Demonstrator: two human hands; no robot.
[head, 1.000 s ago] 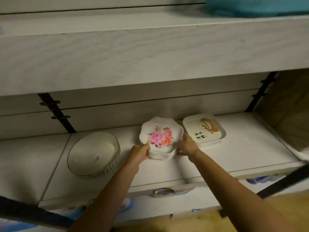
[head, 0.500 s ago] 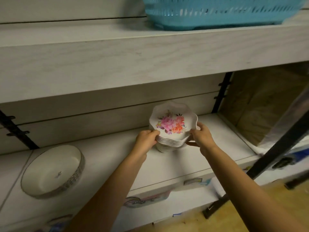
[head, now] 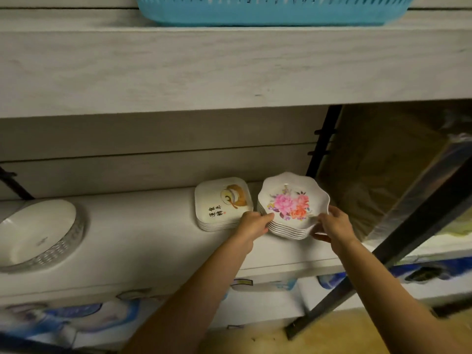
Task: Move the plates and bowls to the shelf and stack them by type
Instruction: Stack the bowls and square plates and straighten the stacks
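Observation:
A stack of several scalloped flower plates [head: 293, 203] is held between both hands at the right end of the pale shelf board [head: 143, 231]. My left hand [head: 252, 223] grips its left rim and my right hand [head: 334, 226] its right rim and underside. Whether the stack touches the board I cannot tell. Just to its left rests a stack of square plates [head: 222, 203] with a print and black characters. A wide white bowl [head: 38, 233] with a patterned rim sits at the far left of the same shelf.
The shelf above [head: 229, 70] hangs low over the plates and carries a turquoise basket [head: 275, 8]. A black upright [head: 321, 141] and a diagonal black bar [head: 398, 246] border the right end. Printed boxes [head: 76, 315] stand below the shelf.
Both hands carried the flower plate stack from left of the square plates, lifted it over, and now hold it to their right at the shelf's end.

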